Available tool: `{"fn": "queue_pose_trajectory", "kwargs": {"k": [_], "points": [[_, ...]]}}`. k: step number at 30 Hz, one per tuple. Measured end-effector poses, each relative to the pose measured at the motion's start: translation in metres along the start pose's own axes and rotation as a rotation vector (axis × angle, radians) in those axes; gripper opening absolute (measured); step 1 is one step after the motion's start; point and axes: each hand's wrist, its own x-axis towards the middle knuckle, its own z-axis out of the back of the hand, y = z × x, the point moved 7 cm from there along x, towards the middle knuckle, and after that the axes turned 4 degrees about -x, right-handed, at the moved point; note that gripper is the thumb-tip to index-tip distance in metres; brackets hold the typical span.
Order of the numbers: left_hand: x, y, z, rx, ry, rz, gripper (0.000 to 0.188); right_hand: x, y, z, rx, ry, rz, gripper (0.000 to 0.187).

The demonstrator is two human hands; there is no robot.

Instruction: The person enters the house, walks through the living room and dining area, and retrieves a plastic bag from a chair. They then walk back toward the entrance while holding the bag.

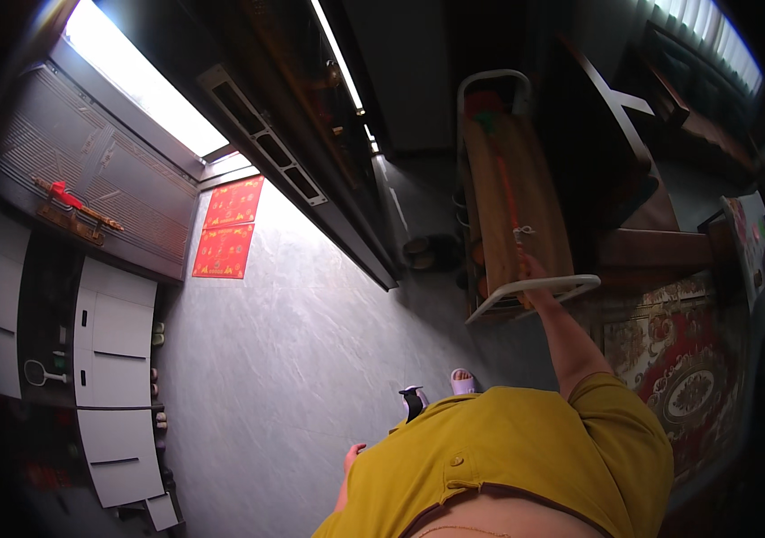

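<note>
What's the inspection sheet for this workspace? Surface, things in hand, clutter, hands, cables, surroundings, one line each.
Surface: long brown cloth-like top on a white tubular-framed rack; dimly lit.
Things in hand: long, thin orange-red rod lying along the top, white loop near the right hand.
Clutter: small green item at the top's far end, kind unclear; dark shoes on the floor beside the rack.
Hands: right appears closed on the rod; left hand at the person's side, grip unclear.
Cables: nothing seen.
Surroundings: grey marbled floor, red patterned mats, white-fronted cabinets, red-and-cream patterned carpet.
</note>
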Motion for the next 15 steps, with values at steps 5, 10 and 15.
{"fn": "queue_pose_trajectory", "kwargs": {"k": [5, 10, 15], "points": [[0.024, -0.009, -0.005, 0.011, 0.048, -0.038, 0.04, -0.008, 0.005, 0.008, 0.027, -0.048, 0.235, 0.042], [0.017, -0.011, -0.003, 0.012, 0.041, -0.01, 0.04, -0.035, 0.053, -0.008, -0.07, 0.093, -0.135, 0.044], [0.0, -0.003, -0.002, -0.009, 0.017, 0.031, 0.039, -0.036, 0.089, -0.021, -0.262, 0.127, -0.26, 0.045]]}}
